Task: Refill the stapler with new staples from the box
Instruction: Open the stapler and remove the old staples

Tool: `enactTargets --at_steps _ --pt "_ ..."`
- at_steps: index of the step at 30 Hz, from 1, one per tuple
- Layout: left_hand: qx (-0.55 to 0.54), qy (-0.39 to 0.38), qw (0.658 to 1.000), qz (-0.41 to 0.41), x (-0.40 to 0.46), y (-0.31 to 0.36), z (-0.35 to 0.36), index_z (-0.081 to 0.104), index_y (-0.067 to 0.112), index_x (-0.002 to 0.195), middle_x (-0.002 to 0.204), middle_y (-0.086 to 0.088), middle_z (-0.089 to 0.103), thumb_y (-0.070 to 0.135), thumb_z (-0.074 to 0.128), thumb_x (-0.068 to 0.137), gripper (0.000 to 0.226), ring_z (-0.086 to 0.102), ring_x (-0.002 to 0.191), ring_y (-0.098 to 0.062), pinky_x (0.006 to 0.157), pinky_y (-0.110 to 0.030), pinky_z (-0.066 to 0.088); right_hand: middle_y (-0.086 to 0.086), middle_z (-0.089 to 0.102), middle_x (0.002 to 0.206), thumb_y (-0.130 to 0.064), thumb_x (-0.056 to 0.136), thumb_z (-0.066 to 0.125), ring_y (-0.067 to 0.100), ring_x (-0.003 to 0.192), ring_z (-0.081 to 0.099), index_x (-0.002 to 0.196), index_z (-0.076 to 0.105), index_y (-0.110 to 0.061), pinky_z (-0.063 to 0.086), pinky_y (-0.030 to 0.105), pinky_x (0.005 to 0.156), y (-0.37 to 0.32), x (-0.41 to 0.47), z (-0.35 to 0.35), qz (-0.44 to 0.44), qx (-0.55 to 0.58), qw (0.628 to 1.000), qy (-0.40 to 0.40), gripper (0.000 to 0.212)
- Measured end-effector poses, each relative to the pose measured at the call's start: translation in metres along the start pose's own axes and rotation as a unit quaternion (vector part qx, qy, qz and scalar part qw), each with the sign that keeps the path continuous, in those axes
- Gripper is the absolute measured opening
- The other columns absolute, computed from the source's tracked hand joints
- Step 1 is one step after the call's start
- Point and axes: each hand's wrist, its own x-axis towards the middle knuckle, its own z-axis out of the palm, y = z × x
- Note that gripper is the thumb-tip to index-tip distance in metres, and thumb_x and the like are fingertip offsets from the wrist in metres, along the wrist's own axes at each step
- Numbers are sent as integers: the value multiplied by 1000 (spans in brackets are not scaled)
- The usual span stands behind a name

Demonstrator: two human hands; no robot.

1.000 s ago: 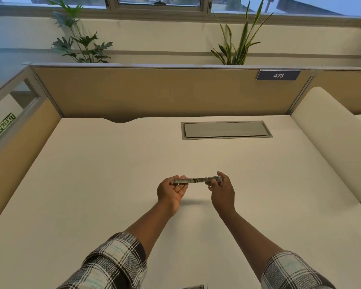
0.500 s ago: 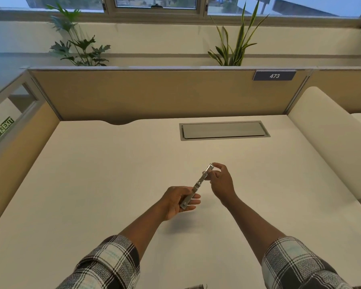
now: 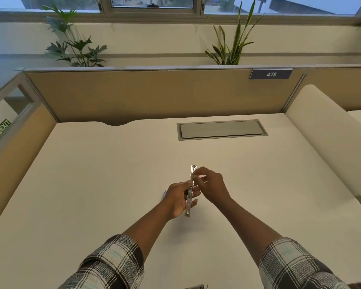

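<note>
A slim silver metal stapler (image 3: 189, 200) is held above the middle of the white desk (image 3: 92, 184), pointing almost straight away from me. My left hand (image 3: 176, 200) grips its near half from the left, fingers curled under it. My right hand (image 3: 209, 186) pinches its far half between thumb and fingertips, just below the far tip (image 3: 193, 168). A small pale purple corner (image 3: 164, 195) shows behind my left hand; I cannot tell what it is. No staple box is plainly in view.
A grey cable hatch (image 3: 222, 130) is set into the desk at the back. Tan partition walls (image 3: 154, 94) close the back and left. A cream rounded panel (image 3: 329, 138) stands on the right. A dark object (image 3: 196, 286) pokes in at the bottom edge.
The stapler has swung from lying sideways between both hands to pointing away from me. Both hands have drawn closer together and a little nearer to me.
</note>
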Motion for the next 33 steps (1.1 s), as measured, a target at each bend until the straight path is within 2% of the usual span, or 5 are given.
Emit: enactTargets --at_steps 6,12,15,27,33 --pt "-49 27 998 15 -3 0 6 66 3 94 76 -10 65 17 47 99 24 56 59 -16 54 -28 45 -1 71 89 -14 85 66 9 73 68 87 70 -13 53 20 67 -1 4 5 -23 -51 998 4 5" --pt "-87 37 995 17 -4 -3 7 63 2 85 62 -7 60 9 43 98 24 46 53 -15 51 -26 38 3 65 87 -12 86 63 13 75 59 82 67 -11 41 13 66 -5 8 4 -76 -129 988 -32 5" --pt "-71 36 996 27 -4 -4 6 64 3 85 61 -5 61 9 45 98 24 48 53 -14 50 -25 40 5 63 89 -14 89 59 19 78 59 87 66 -9 44 25 69 -6 11 6 -79 -156 984 -41 9" --pt "-82 79 993 36 0 -4 11 64 0 81 54 -6 62 6 50 97 22 54 45 -14 46 -23 46 6 60 87 -9 90 54 16 74 52 86 62 -7 35 20 66 -5 11 8 -80 -150 984 -61 9" --pt "-116 73 990 36 5 1 1 66 1 83 59 -6 64 10 50 98 23 55 50 -14 50 -24 46 6 62 95 -9 93 52 22 81 59 93 62 -7 48 32 73 -7 2 11 -128 -156 979 -43 11"
